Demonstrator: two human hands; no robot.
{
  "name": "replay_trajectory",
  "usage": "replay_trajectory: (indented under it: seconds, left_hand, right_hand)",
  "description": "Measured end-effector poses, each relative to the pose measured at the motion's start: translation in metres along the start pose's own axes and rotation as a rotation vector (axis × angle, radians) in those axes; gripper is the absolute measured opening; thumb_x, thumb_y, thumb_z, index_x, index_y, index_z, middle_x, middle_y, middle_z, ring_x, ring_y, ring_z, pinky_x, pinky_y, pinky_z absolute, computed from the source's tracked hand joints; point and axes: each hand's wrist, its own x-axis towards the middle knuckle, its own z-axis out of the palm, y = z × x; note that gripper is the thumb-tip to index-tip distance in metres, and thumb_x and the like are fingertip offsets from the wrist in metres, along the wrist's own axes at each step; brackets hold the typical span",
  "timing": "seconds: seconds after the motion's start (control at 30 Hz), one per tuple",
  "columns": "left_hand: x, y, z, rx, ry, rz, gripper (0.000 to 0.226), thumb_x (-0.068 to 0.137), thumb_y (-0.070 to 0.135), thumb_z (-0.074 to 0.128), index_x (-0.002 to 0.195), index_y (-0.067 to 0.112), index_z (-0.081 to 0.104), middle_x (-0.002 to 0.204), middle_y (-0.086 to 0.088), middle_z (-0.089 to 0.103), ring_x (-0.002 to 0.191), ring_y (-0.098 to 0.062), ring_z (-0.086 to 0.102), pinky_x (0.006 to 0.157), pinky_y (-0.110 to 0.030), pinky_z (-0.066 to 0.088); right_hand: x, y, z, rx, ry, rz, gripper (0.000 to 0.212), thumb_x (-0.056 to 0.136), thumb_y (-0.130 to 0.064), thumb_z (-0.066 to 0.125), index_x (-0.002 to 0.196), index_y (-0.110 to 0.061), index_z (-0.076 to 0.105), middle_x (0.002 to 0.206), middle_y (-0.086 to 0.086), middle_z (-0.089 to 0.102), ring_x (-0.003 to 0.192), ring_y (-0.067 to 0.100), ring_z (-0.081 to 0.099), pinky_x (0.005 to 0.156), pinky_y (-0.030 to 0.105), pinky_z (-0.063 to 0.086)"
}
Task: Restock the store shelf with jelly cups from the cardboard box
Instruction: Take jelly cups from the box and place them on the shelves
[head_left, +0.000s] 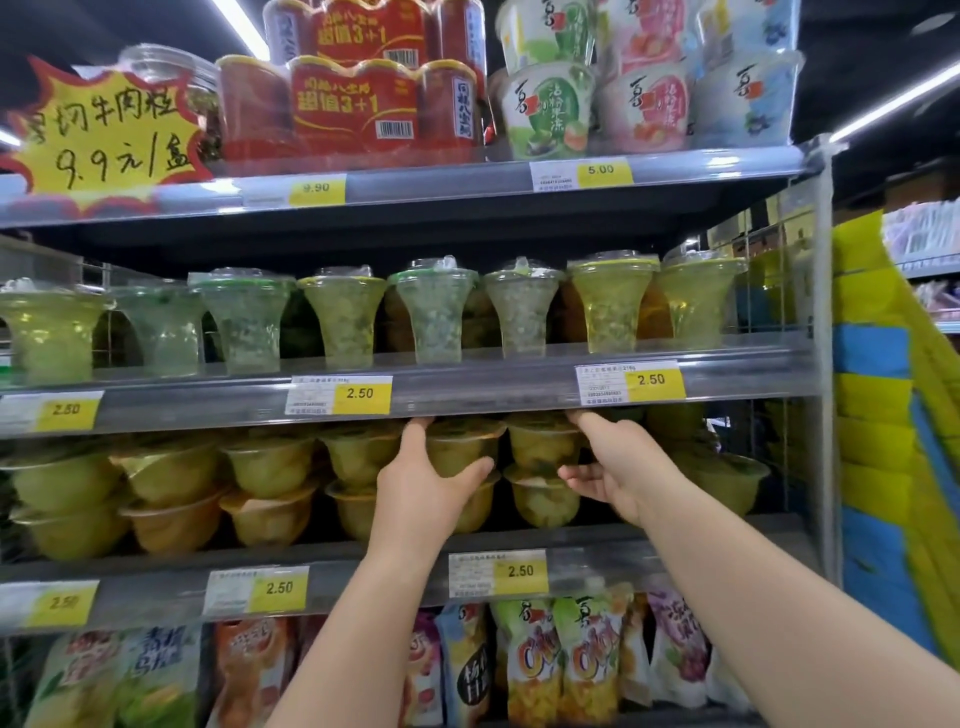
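Observation:
Yellow-green jelly cups are stacked two high along the third shelf (649, 535). My left hand (421, 488) grips an upper-layer jelly cup (460, 449), with one finger up beside its lid and the thumb under its base. My right hand (621, 467) wraps the right side of the neighbouring upper jelly cup (540, 447), thumb at the lid and fingers curled below it over the cup underneath (543, 501). Both forearms reach in from the bottom of the view. The cardboard box is out of view.
Tall flared jelly cups (434, 312) line the shelf above, close over my hands. Red multipacks (358, 104) and large tubs (550, 109) fill the top shelf. Pouches (561, 660) hang below. A yellow and blue stack (878, 415) stands beside the shelf's right post (826, 364).

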Motion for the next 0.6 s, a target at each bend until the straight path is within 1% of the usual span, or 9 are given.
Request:
replay_trajectory:
  seconds: [0.07,0.1,0.17,0.2,0.27,0.37,0.43,0.5,0.6]
  left_hand:
    - [-0.010,-0.004,-0.004,0.000,0.031,0.047,0.073,0.083,0.033,0.070,0.143,0.026,0.030,0.084,0.021,0.043,0.068,0.011,0.040,0.075,-0.017,0.036]
    - [-0.015,-0.006,-0.006,-0.005,0.036,0.063,0.073,0.084,0.033,0.069,0.144,0.027,0.029,0.084,0.023,0.044,0.067,0.010,0.041,0.073,-0.015,0.037]
    - [-0.024,-0.013,-0.011,-0.030,0.026,0.077,0.072,0.086,0.033,0.066,0.145,0.028,0.025,0.110,0.011,0.057,0.087,0.002,0.049,0.079,-0.014,0.037]
    - [-0.027,-0.016,-0.014,-0.032,0.022,0.083,0.071,0.087,0.033,0.065,0.145,0.028,0.024,0.128,0.004,0.051,0.101,-0.003,0.047,0.085,-0.017,0.036]
    - [-0.032,-0.021,-0.021,-0.043,0.006,0.102,0.066,0.088,0.034,0.062,0.143,0.025,0.026,0.139,-0.002,0.036,0.109,-0.005,0.040,0.088,-0.020,0.034]
    - [-0.037,-0.027,-0.037,-0.009,-0.006,0.155,0.041,0.089,0.036,0.059,0.125,0.024,0.043,0.121,0.003,0.043,0.097,-0.006,0.048,0.079,-0.019,0.038]
    - [-0.037,-0.031,-0.051,0.023,-0.033,0.170,0.017,0.091,0.037,0.055,0.099,0.022,0.055,0.097,0.007,0.058,0.086,-0.008,0.054,0.066,-0.019,0.041]
    - [-0.039,-0.036,-0.066,0.018,-0.086,0.178,0.024,0.093,0.038,0.051,0.079,0.019,0.057,0.077,0.006,0.062,0.074,-0.010,0.057,0.060,-0.021,0.042]
    - [-0.046,-0.050,-0.084,-0.001,-0.160,0.195,0.035,0.094,0.039,0.049,0.071,0.013,0.058,0.067,-0.003,0.065,0.065,-0.016,0.058,0.058,-0.027,0.043]
  right_hand:
    - [-0.009,0.005,0.003,-0.058,0.060,-0.065,0.053,0.091,-0.036,0.055,0.131,-0.007,0.037,0.107,0.013,0.058,0.056,0.016,0.062,0.046,0.025,0.052]
    - [-0.014,0.007,0.005,-0.092,0.097,-0.106,0.057,0.091,-0.036,0.054,0.136,-0.008,0.033,0.112,0.013,0.055,0.057,0.016,0.062,0.048,0.025,0.052]
    - [-0.026,0.012,0.011,-0.185,0.184,-0.204,0.060,0.092,-0.035,0.054,0.140,-0.011,0.027,0.121,0.013,0.050,0.060,0.015,0.061,0.050,0.026,0.052]
    - [-0.034,0.015,0.015,-0.231,0.229,-0.259,0.061,0.092,-0.035,0.054,0.141,-0.014,0.026,0.126,0.010,0.046,0.062,0.016,0.060,0.049,0.025,0.051]
    - [-0.049,0.023,0.026,-0.294,0.297,-0.361,0.058,0.091,-0.034,0.056,0.140,-0.020,0.028,0.135,0.003,0.035,0.073,0.019,0.061,0.045,0.021,0.047]
    - [-0.071,0.039,0.046,-0.288,0.320,-0.467,0.041,0.090,-0.029,0.059,0.127,-0.021,0.042,0.128,-0.002,0.040,0.082,0.023,0.061,0.039,0.013,0.043]
    - [-0.084,0.047,0.059,-0.239,0.321,-0.508,0.020,0.091,-0.024,0.058,0.109,-0.022,0.050,0.111,-0.002,0.054,0.076,0.018,0.059,0.040,0.013,0.044]
    - [-0.097,0.054,0.072,-0.260,0.320,-0.516,0.004,0.091,-0.021,0.057,0.092,-0.024,0.055,0.095,-0.001,0.064,0.068,0.013,0.058,0.047,0.019,0.048]
    - [-0.113,0.073,0.090,-0.271,0.343,-0.471,0.011,0.087,-0.018,0.059,0.080,-0.027,0.057,0.086,0.003,0.068,0.066,0.014,0.059,0.056,0.029,0.051]
